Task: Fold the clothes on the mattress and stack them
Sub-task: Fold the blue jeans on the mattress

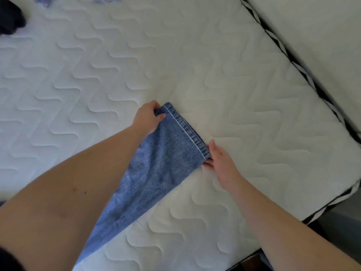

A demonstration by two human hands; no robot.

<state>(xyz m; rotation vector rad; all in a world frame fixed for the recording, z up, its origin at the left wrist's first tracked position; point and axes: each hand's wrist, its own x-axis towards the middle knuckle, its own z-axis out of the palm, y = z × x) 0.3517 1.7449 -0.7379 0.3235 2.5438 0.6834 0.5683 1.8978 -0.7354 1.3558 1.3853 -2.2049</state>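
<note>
Nearest the camera, the blue jeans [156, 173] run out of view under the left forearm, so their waist end is cut off. The one visible leg lies flat on the white quilted mattress [234, 75], with wide bare room beyond and the mattress edge to the right. The left hand [148, 118] pinches the hem's far corner, fingers closed on it; the right hand [220, 163] grips the near corner, thumb out. Dark clothing [9, 18], perhaps a garment, blurs at the far left.
</note>
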